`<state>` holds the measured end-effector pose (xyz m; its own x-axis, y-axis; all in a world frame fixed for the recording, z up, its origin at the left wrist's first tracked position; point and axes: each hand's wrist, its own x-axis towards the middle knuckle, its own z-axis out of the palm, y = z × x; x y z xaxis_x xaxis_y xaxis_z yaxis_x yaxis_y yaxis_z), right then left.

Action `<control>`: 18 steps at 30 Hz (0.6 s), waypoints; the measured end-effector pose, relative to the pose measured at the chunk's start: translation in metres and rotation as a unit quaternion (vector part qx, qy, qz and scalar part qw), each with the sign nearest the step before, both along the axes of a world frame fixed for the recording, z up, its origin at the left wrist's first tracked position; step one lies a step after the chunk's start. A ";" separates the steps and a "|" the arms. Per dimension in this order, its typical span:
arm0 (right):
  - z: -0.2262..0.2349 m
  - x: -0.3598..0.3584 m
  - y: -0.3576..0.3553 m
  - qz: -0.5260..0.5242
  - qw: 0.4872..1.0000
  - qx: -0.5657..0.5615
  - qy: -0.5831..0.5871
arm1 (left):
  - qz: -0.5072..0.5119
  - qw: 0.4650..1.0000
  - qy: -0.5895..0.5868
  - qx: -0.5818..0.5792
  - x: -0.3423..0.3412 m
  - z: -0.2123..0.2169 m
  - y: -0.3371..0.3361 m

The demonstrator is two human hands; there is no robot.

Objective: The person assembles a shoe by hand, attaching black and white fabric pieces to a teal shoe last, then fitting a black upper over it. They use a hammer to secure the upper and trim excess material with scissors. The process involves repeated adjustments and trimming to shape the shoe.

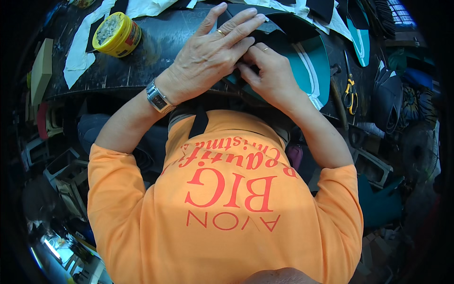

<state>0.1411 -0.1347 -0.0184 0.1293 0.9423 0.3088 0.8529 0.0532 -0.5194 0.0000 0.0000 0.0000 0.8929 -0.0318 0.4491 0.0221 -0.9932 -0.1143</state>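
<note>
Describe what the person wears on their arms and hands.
Orange short sleeves end above the elbows, leaving the forearms bare. The left hand has a silver metal wristwatch at the wrist and a ring; the right hand also shows a ring.

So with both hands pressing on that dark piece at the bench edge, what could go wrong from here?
1. The left hand and right hand crowd the same spot on the dark cut piece, so the teal piece beneath might shift out of line.
2. The open yellow tin sits near the left forearm; a sideways sweep could knock it over.
3. The yellow-handled scissors lie beside the right arm and could get nudged off the bench.
</note>
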 end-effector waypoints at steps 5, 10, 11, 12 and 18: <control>0.001 -0.002 -0.033 0.065 0.996 0.046 -0.027 | -0.144 0.988 0.056 -0.005 0.000 -0.006 0.010; -0.005 -0.015 -0.065 0.132 0.988 0.065 -0.054 | -0.158 0.979 0.098 -0.080 -0.003 -0.013 0.014; -0.008 -0.016 -0.068 0.139 0.985 0.061 -0.079 | -0.157 0.979 0.097 -0.082 -0.001 -0.013 0.015; -0.010 -0.018 -0.069 0.144 0.982 0.068 -0.103 | -0.159 0.979 0.094 -0.088 0.000 -0.013 0.015; -0.011 -0.028 -0.074 0.141 0.968 -0.028 -0.206 | -0.141 0.983 0.097 -0.062 0.007 -0.008 0.009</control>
